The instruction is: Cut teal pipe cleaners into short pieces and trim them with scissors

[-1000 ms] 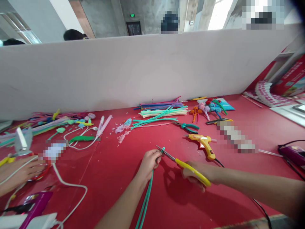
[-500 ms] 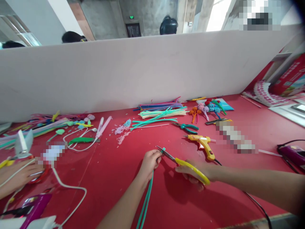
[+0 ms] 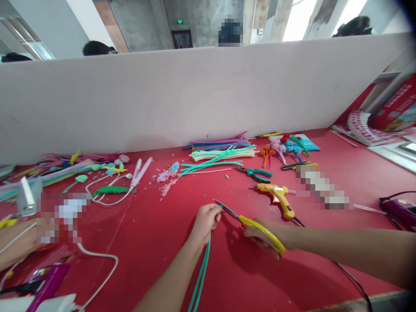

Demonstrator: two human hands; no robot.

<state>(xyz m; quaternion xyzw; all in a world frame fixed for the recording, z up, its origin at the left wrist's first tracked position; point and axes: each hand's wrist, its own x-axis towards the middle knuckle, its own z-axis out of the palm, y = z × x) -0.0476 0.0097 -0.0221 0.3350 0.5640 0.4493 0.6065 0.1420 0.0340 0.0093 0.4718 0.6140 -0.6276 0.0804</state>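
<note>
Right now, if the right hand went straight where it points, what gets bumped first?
Probably the left hand, holding green strands; the yellow scissors in the right hand point there, but depth is unclear.

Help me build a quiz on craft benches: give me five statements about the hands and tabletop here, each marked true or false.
1. The right hand holds yellow-handled scissors. True.
2. The left hand grips a glue stick. False: it grips teal pipe cleaners.
3. The yellow glue gun lies nearer the person than the teal-handled pliers. True.
4. The glue gun lies left of the left hand. False: it lies to the right.
5. A small green piece lies on the red table. True.
</note>
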